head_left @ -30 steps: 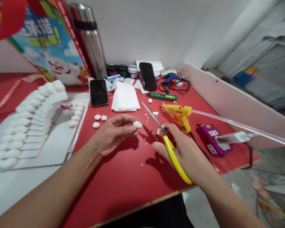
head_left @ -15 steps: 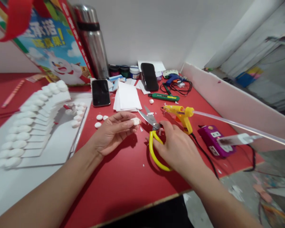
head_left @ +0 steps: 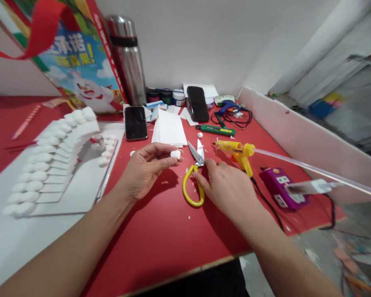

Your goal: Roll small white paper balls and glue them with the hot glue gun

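Observation:
My left hand (head_left: 146,169) pinches a small white pebble-like piece (head_left: 175,154) between thumb and fingers, raised above the red table (head_left: 160,243). To its right, my right hand (head_left: 228,183) grips yellow-handled scissors (head_left: 193,202) near the pivot, thumb beside the handle. The scissors' blades (head_left: 196,152) stand apart and point away from me; part of the handle is hidden by the hand. On the left lies a white model (head_left: 58,173), with a curved row of steps edged by rounded white pieces.
A yellow glue gun (head_left: 235,149) with a long clear stick lies right of the scissors, near a purple power box (head_left: 281,187). Behind are a green utility knife (head_left: 218,130), folded white paper (head_left: 168,128), two phones, a steel flask (head_left: 131,66) and a printed bag (head_left: 89,78).
The white piece in my left hand has been turned and shows a different face. The scissors have shifted slightly left and swung more upright in my right hand. The view has moved a little.

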A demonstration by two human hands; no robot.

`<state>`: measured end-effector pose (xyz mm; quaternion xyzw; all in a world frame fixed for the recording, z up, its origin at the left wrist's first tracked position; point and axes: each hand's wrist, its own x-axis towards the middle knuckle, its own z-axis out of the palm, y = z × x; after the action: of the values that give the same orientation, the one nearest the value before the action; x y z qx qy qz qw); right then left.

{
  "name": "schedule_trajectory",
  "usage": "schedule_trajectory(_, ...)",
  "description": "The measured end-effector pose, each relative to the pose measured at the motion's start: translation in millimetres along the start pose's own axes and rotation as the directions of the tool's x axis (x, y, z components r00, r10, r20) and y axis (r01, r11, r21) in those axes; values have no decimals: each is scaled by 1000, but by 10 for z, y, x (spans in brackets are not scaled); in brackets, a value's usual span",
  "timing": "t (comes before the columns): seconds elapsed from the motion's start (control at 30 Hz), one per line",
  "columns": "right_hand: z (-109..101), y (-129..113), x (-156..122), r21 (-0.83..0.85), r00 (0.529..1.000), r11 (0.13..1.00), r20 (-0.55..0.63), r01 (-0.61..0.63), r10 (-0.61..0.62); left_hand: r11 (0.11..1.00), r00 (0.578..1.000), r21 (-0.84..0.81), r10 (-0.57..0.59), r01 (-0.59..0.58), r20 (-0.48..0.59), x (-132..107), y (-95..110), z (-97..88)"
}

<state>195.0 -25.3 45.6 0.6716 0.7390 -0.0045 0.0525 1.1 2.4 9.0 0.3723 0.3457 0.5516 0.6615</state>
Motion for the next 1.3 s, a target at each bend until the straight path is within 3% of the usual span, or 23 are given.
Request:
schedule_trajectory(0.07, -64, 39, 42, 77, 997, 996, -69, 46, -40, 998, 1000, 61, 24, -23, -10, -2, -7, -7)
schedule_trajectory(0.13, -136, 55, 113, 296, 970, 941, -223, 162, -97, 989, 999, 140, 41, -38, -19, -7, -17, -21)
schedule_trajectory(0.2, -202, 36, 201, 573, 932, 763, -347, 300, -106, 979, 997, 196, 70, -63, -28, -9, -22, -40)
schedule_trajectory(0.3, -241, -44, 320, 816, 932, 455, -343, 357, -116, 964, 991, 239, 132, -120, -37, 0, -16, -69)
schedule_trajectory(0.47, -54, -168, 388, 871, 907, 260, -386, 418, -165, 952, 990, 279, 136, -121, -35, 32, -14, -98)
schedule_trajectory(0.63, 169, -227, 392, 940, 936, 108, -302, 324, -179, 920, 988, 380, 137, -98, -75, 46, -29, -108)
schedule_trajectory(0.8, 168, -242, 422, 983, 968, -32, -183, 181, -169, 890, 986, 442, 154, -111, -62, 51, -57, -136)
schedule_trajectory(0.93, 190, -214, 472, 959, 976, -281, -29, -34, -216, 916, 984, 368, 177, -162, -8, 37, -68, -128)
schedule_trajectory(1.03, 243, -202, 510, 892, 964, -427, 32, -147, -265, 877, 980, 447, 198, -174, -6, 16, -47, -109)
schedule_trajectory(1.13, 279, -201, 537, 861, 955, -471, 55, -194, -292, 794, 966, 567, 258, -220, 13, 4, -6, -95)
schedule_trajectory(1.3, 284, -184, 566, 829, 936, -499, 79, -253, -343, 679, 909, 641, 412, -358, 72, -1, 34, -82)
